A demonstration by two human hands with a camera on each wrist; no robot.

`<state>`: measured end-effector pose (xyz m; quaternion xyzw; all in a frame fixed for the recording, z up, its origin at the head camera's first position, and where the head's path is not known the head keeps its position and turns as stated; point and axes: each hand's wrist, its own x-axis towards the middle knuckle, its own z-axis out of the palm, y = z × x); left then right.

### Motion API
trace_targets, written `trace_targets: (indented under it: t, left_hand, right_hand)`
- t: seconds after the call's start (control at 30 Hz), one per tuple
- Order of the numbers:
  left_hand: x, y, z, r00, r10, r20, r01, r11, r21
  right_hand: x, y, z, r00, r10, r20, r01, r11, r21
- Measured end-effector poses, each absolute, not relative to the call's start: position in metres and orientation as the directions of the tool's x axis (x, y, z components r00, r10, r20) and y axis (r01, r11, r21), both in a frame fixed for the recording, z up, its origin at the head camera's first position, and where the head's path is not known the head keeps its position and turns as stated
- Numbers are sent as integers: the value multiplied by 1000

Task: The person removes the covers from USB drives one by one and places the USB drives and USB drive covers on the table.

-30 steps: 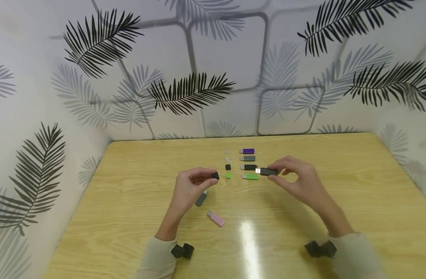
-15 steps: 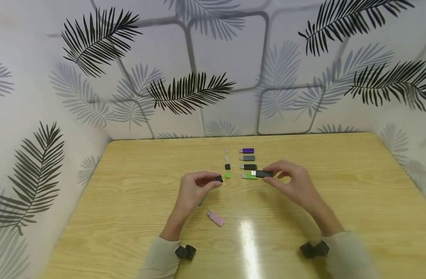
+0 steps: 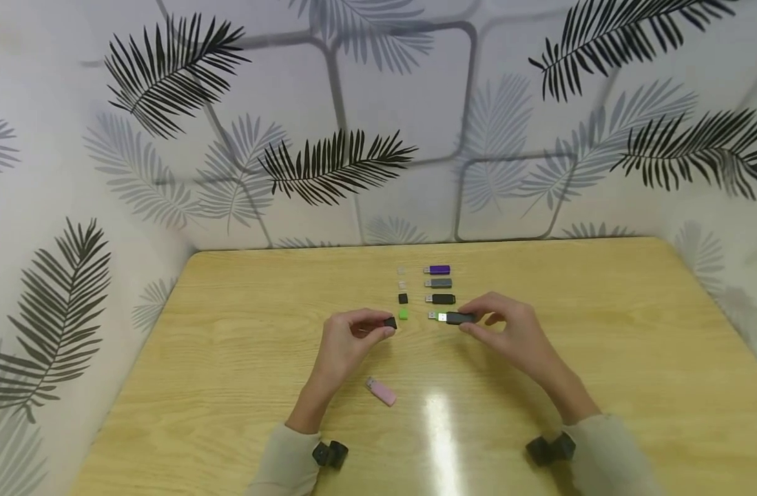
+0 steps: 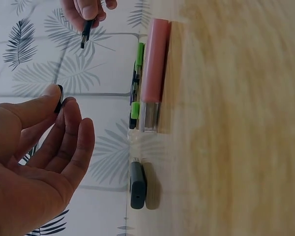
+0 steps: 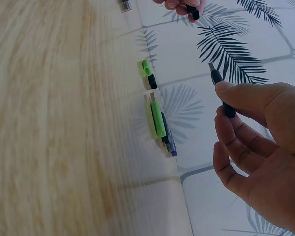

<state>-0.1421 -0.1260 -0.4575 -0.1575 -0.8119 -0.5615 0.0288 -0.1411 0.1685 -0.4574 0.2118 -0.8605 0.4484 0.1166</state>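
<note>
My left hand pinches a small black USB cap between thumb and fingertips, above the table. To its right, my right hand pinches a black USB flash drive with its metal plug pointing left, toward the cap. The cap and the drive are apart. In the head view the held drive overlaps a green flash drive lying on the table. A pink flash drive lies uncapped nearer me. One dark grey flash drive is hidden behind my left hand in the head view.
Beyond my hands, purple, grey and black flash drives lie in a column. Left of them runs a column of caps: clear ones, a black one and a green one. A patterned wall borders the table.
My right hand has moved left and nearer with the black flash drive, now over the green one. My left hand has shifted slightly right and nearer with the cap, covering the dark grey drive.
</note>
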Motion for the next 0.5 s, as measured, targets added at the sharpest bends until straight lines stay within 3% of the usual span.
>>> trace_targets:
  t: [0.5]
  left_hand:
    - [-139,-122,-457,-957,227,182,256,360,897]
  right_hand:
    - [-143,162,-467,-905,-285,315,-422,526,-738]
